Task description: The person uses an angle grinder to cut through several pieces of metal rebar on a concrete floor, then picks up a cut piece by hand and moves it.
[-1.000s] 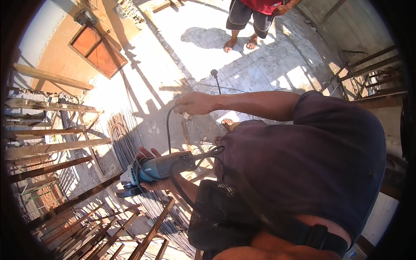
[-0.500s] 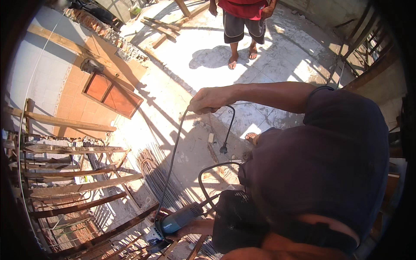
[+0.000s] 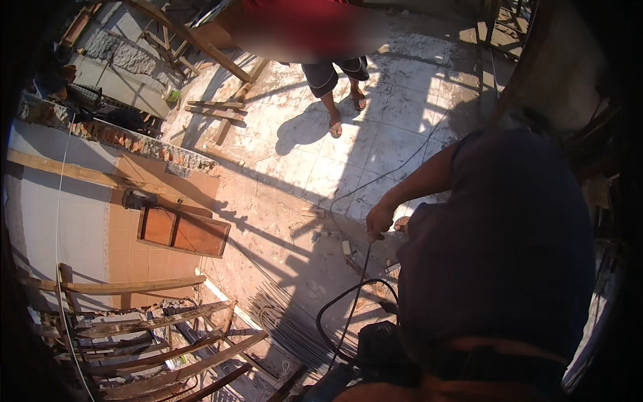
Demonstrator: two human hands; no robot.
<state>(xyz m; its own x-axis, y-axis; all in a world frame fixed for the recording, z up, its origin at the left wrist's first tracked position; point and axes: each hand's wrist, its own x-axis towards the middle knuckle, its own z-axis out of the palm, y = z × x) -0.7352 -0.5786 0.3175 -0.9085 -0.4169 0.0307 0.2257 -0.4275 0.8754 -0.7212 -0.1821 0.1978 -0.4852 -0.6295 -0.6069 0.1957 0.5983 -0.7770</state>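
My right hand [image 3: 380, 221] is closed around a thin black power cord [image 3: 365, 264], arm stretched out from my dark sleeve. Below the hand the cord drops toward the lower edge. A thicker black cable [image 3: 321, 315] makes a loop beside it, close to my dark clothing. A dark bluish tool body [image 3: 328, 383], the angle grinder by the earlier frame, shows only in part at the lower edge. My left hand is out of sight. My bare foot [image 3: 402, 224] is just beyond the right hand.
A person in dark shorts [image 3: 320, 79] stands on the white tiles [image 3: 395, 144]; another thin cord [image 3: 408, 161] crosses them. Steel rods [image 3: 288, 321] lie left of the cable. A wooden frame [image 3: 184, 231], loose boards [image 3: 218, 110] and open roof-like beams [image 3: 154, 321] fill the left.
My right hand has lowered and drawn nearer my body, still gripping the cord. The grinder and left hand, plainly visible before, have slipped toward or past the lower edge. My view has shifted.
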